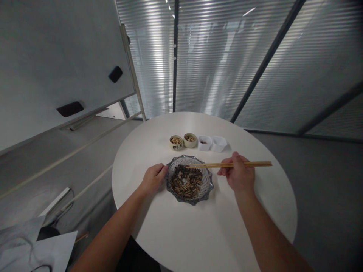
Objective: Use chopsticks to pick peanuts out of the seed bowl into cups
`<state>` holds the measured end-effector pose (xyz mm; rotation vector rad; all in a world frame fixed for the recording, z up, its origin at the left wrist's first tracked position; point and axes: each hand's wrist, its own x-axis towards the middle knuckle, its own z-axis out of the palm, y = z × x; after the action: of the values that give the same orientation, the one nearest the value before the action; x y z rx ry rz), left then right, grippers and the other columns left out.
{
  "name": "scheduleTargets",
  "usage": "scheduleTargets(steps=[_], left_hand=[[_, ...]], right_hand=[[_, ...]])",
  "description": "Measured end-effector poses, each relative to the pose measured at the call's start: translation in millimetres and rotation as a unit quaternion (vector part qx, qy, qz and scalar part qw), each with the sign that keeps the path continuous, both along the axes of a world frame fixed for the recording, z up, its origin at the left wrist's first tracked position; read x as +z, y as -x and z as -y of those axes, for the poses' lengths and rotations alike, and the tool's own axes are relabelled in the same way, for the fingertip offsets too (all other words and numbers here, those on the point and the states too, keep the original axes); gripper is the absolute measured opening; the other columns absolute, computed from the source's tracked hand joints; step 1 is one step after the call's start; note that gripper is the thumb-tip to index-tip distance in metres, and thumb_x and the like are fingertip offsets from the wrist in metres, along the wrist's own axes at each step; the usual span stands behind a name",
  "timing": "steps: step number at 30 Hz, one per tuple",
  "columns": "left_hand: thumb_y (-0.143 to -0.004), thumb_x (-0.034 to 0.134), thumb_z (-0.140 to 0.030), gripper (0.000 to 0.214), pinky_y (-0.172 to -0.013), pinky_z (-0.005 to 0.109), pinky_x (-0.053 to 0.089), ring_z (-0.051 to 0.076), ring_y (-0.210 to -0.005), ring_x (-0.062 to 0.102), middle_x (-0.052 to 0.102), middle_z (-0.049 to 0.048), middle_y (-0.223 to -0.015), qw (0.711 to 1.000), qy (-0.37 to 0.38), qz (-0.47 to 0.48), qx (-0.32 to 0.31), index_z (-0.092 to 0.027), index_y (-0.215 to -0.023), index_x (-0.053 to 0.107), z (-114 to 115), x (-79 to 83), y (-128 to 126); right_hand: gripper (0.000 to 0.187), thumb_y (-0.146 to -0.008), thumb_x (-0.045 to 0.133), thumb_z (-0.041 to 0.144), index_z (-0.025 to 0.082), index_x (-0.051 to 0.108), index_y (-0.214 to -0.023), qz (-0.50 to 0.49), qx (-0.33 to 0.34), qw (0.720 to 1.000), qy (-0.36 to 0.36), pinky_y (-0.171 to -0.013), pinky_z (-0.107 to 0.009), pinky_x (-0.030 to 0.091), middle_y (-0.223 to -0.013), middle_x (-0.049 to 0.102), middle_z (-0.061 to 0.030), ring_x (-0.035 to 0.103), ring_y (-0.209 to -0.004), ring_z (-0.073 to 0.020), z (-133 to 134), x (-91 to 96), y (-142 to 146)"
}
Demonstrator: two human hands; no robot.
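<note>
A glass bowl (208, 187) with a scalloped rim stands on the round white table. Striped sunflower seeds (185, 187) cover its bottom, with a darker clump of small pieces (184, 170) at the far left. My left hand (154, 177) grips the bowl's left rim. In my right hand (237, 172) is a pair of wooden chopsticks (212, 165), held nearly level, their tips over the dark clump. Whether the tips pinch a piece is too small to tell.
Behind the bowl stand two cream tubs (176, 142) of pale nuts, a white plastic cup (204, 142) with a few dark bits and another white cup (219, 143). A whiteboard (56, 56) rises at the left. Ribbed glass panels (210, 56) close the back.
</note>
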<state>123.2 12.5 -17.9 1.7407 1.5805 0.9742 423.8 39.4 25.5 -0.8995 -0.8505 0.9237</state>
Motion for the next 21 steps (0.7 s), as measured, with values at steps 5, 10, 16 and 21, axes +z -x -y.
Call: scheduleTargets(steps=[5,10,16,21], left_hand=[[-0.096,0.045,-0.053,0.047,-0.059,0.027,0.032,0.014,-0.064,0.043,0.045,-0.0019,-0.063,1.0,-0.006,0.003,0.001,-0.02,-0.063,0.048,-0.3,-1.2,-0.3],[-0.096,0.045,-0.053,0.047,-0.06,0.027,0.032,0.014,-0.064,0.043,0.045,-0.0021,-0.063,1.0,-0.003,-0.003,-0.002,-0.02,-0.063,0.046,-0.4,-0.6,-0.5],[-0.096,0.045,-0.053,0.047,-0.06,0.027,0.033,0.014,-0.064,0.044,0.048,-0.0016,-0.064,1.0,-0.004,0.0,0.002,-0.02,-0.063,0.048,-0.2,0.1,-1.0],[-0.096,0.046,-0.052,0.046,-0.059,0.027,0.032,0.014,-0.064,0.044,0.048,-0.0016,-0.064,1.0,-0.007,0.003,0.006,-0.02,-0.063,0.048,0.0,0.2,-0.9]], right_hand=[[0.042,-0.085,0.072,0.053,0.019,0.056,-0.066,-0.028,-0.158,0.986,-0.041,-0.037,-0.029,0.058,-0.048,0.058,0.0051,0.054,-0.032,-0.0118,-21.5,1.3,-14.6],[0.042,-0.091,0.063,0.054,0.02,0.055,-0.067,-0.021,-0.272,0.961,-0.051,-0.039,-0.027,0.058,-0.046,0.054,0.006,0.056,-0.035,-0.0124,-39.7,-4.0,-24.0],[0.046,-0.09,0.062,0.062,0.02,0.058,-0.072,0.045,-0.252,0.966,-0.026,-0.038,-0.024,0.053,-0.049,0.057,0.0046,0.06,-0.039,-0.0138,-46.0,-16.5,-19.3],[0.046,-0.089,0.061,0.065,0.02,0.058,-0.084,0.062,-0.208,0.976,-0.025,-0.039,-0.024,0.053,-0.055,0.06,0.0059,0.062,-0.04,-0.0136,-44.4,-20.2,-18.5]])
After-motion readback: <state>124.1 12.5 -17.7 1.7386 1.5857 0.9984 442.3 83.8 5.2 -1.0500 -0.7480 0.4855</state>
